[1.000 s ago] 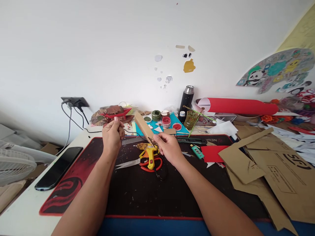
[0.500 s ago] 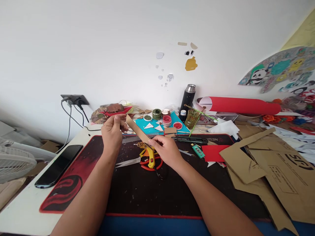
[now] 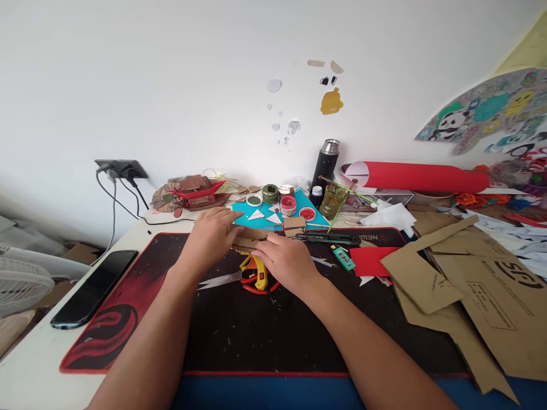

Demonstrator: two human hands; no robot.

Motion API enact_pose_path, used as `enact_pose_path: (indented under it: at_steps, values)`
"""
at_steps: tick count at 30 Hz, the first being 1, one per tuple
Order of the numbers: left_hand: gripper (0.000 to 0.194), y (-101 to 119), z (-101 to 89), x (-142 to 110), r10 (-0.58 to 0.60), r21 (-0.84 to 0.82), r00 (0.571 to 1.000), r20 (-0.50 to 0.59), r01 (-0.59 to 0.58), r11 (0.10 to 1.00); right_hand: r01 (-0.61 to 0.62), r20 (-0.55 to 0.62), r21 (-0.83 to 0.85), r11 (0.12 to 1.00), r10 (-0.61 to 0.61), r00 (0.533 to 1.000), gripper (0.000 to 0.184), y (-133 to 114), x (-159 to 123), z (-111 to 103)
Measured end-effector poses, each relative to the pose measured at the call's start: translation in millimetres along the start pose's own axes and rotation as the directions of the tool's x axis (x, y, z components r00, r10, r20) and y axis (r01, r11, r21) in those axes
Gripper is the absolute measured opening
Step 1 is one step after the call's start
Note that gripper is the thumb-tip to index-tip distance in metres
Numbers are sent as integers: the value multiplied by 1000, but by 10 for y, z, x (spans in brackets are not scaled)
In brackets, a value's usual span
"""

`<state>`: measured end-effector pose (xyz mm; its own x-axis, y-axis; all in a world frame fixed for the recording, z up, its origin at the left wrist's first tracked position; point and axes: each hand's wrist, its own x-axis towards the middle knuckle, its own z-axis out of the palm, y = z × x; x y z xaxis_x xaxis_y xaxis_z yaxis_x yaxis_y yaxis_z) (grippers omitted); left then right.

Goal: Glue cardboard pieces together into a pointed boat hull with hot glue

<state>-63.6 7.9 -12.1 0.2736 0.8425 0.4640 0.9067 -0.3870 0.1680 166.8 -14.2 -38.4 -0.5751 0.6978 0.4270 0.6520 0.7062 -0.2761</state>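
A narrow brown cardboard strip (image 3: 253, 235) lies nearly level, low over the black and red desk mat (image 3: 239, 330). My left hand (image 3: 212, 237) rests on the strip's left end with its fingers closed over it. My right hand (image 3: 285, 263) pinches the strip from the right. Just under the hands lie a yellow glue gun (image 3: 259, 273) and scissors (image 3: 221, 279) with red handles.
A phone (image 3: 93, 288) lies at the mat's left, and a fan (image 3: 19, 285) beyond the table edge. Paint jars (image 3: 289, 205), a black flask (image 3: 325, 165) and a red roll (image 3: 421, 177) stand along the wall. Cardboard sheets (image 3: 474, 279), red paper (image 3: 372, 261) and a lighter (image 3: 344, 259) lie right.
The strip was held tilted up in the air. Both hands have lowered it towards the mat and turned it level, and my left hand has closed over its left end.
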Motion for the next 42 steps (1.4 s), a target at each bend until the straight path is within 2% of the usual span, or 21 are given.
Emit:
enact_pose_path:
  at_steps: [4, 7, 10, 13, 16, 17, 18, 20, 21, 22, 23, 25, 28, 29, 31, 33, 38, 42]
  values:
    - [37, -54, 59, -32, -28, 27, 994, 101, 26, 999, 8, -14, 4, 1000, -8, 1000, 27, 12, 6, 19]
    - [28, -66, 61, -44, -31, 0, 984, 178, 31, 1000, -1, -12, 17, 1000, 1, 1000, 27, 14, 0, 34]
    - [19, -66, 31, -44, -93, -51, 974, 208, 106, 993, -43, -31, 64, 997, 46, 998, 23, 26, -4, 29]
    - [9, -39, -28, -27, -226, -99, 966, 127, 239, 966, -123, -113, 171, 977, 144, 983, 19, 56, 4, -2]
    - [2, 25, -110, -2, -325, -158, 942, -88, 309, 938, -186, -215, 361, 914, 276, 937, 26, 101, 25, -42]
    - [2, 48, -137, 5, -347, -190, 917, -197, 312, 931, -201, -232, 427, 882, 321, 918, 29, 116, 33, -52]
    - [3, 68, -160, 11, -369, -231, 873, -319, 306, 924, -215, -235, 485, 847, 364, 901, 32, 130, 40, -58]
    - [7, 87, -186, 22, -406, -345, 739, -537, 247, 906, -248, -204, 573, 781, 428, 880, 36, 147, 52, -59]
    - [8, 84, -189, 28, -438, -414, 670, -599, 210, 886, -261, -176, 604, 753, 446, 878, 37, 151, 56, -55]
    - [10, 74, -186, 36, -477, -485, 621, -621, 173, 857, -271, -149, 627, 730, 454, 879, 37, 151, 59, -49]
    - [13, 61, -180, 45, -523, -556, 597, -608, 151, 818, -276, -128, 643, 715, 455, 881, 37, 148, 61, -44]
    - [19, 41, -166, 66, -594, -653, 608, -527, 159, 741, -279, -109, 655, 702, 453, 885, 35, 136, 62, -37]
    - [24, 66, -162, 88, -610, -687, 598, -519, 133, 714, -282, -102, 657, 699, 453, 886, 35, 117, 62, -39]
    - [24, 91, -163, 89, -598, -691, 621, -507, 121, 712, -285, -92, 664, 691, 454, 886, 37, 113, 61, -41]
    - [23, 153, -160, 83, -564, -717, 708, -425, 117, 687, -296, -61, 689, 662, 460, 886, 40, 109, 61, -44]
    - [21, 215, -141, 68, -541, -702, 768, -342, 173, 691, -304, -30, 722, 621, 467, 884, 43, 104, 62, -47]
    - [19, 345, -40, 32, -484, -597, 832, -270, 249, 762, -298, 60, 820, 489, 444, 894, 49, 59, 68, -55]
    - [18, 453, 0, 37, -445, -584, 872, -202, 258, 770, -331, 156, 864, 380, 423, 893, 48, 16, 70, -18]
